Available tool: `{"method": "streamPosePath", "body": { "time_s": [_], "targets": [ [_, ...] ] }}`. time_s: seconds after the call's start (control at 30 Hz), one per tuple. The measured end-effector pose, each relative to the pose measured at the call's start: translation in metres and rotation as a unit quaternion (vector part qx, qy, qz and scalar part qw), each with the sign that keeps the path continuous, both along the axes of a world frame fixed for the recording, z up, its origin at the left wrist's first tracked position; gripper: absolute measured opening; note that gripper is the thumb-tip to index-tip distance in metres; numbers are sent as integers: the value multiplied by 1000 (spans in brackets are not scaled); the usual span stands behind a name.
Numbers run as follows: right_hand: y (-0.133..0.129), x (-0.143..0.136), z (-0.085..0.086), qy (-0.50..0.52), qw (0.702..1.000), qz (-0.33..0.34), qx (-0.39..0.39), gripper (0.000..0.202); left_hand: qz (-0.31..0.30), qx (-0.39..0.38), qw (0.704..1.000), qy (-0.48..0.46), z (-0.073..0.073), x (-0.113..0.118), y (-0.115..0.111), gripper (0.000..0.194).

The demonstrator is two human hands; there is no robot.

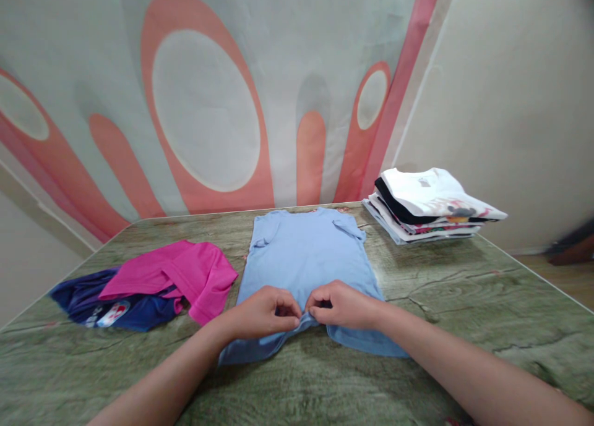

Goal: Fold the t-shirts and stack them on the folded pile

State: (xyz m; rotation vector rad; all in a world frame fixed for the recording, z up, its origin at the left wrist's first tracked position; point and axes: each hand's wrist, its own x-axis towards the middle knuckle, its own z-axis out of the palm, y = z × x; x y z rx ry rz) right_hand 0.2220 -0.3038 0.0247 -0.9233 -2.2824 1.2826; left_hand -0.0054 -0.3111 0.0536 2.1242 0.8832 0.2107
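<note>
A light blue T-shirt (306,253) lies spread on the wood-patterned table, its neck toward the far edge and its hem toward me. My left hand (269,311) pinches the fabric near the middle of the hem. Close beside it, my right hand (336,303) has its thumb and fingertips closed on the same bunched stretch of hem. Between the two hands the cloth is gathered and slightly raised. The hem's left and right corners rest on the table. Both short sleeves lie folded inward over the shirt's body.
To the left, a pink garment (171,268) lies crumpled over a navy blue one (134,315) with a printed patch. A stack of folded shirts (427,197), white on top, stands at the table's (468,302) back right. Behind the table rises a patterned wall covering (288,73).
</note>
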Motion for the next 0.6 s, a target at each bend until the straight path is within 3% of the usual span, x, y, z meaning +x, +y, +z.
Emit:
{"method": "streamPosePath", "body": {
  "time_s": [0.13,0.27,0.43,0.6],
  "targets": [
    [1,1,-1,-11,1000,7,-1,24,-10,23,999,24,1,1,-2,18],
    [1,5,4,-37,998,54,-18,26,-22,12,999,27,5,2,-3,20],
    [-2,8,11,-105,986,114,63,29,-16,59,995,81,11,6,-11,26],
    [-9,1,11,-101,991,50,77,9,14,102,987,121,9,14,-22,27]
  ]
}}
